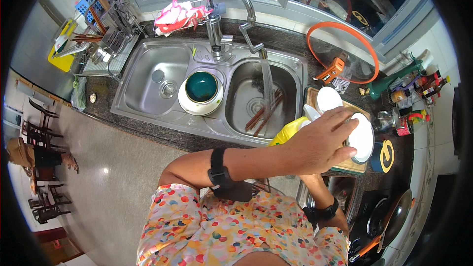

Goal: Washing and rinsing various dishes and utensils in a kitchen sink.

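My left hand (329, 138) reaches across to the right, its thumb and fingers on the edge of a white bowl (361, 138) above a wooden cutting board (349, 164). My right hand (309, 178) is mostly hidden under the left forearm; only the wrist area shows. A yellow plastic bottle (290, 130) sticks out past that forearm, and what supports it is hidden. Another white bowl (329, 99) and a white spoon (311, 112) are on the board. Water runs from the faucet (263, 53) into the right sink basin (236, 92), where wooden chopsticks (264, 114) lie.
A green bowl (201, 87) sits on white dishes (188, 105) between the basins. At left stands a dish rack (111, 50). An orange-rimmed glass lid (342, 24) leans by the window. Behind me on the right is a frying pan (397, 214). A person's leg (68, 160) shows far left.
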Demonstrator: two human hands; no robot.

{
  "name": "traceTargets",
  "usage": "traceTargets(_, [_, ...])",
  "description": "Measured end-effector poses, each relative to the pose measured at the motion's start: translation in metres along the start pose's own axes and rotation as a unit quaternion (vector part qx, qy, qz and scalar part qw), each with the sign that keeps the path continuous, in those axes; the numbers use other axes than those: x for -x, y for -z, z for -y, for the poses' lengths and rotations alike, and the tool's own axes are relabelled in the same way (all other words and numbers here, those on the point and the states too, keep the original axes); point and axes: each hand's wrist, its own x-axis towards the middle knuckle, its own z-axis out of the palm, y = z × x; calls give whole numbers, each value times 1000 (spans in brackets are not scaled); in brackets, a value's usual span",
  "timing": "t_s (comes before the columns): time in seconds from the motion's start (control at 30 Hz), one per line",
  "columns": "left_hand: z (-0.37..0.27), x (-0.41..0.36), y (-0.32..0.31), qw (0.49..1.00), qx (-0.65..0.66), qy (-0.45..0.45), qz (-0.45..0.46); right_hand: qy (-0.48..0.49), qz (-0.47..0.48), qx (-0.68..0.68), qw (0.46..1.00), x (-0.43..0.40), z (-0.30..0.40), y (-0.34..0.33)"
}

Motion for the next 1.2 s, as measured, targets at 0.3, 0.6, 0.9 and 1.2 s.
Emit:
traceTargets(0.3, [31, -11, -17, 956, -250, 29, 150, 73, 122, -15, 990, 10, -33, -25])
traceTargets(0.6, [44, -18, -7, 956, -201, 37, 212, 53, 114, -133, 983, 18, -40, -39])
traceTargets(0.9, [59, -13, -12, 975, -94, 68, 190, 131, 70, -19, 989, 19, -47, -41])
traceTargets(1.2, [52, -18, -3, 973, -108, 40, 198, 262, 55, 264, 927, 10, -44, -32])
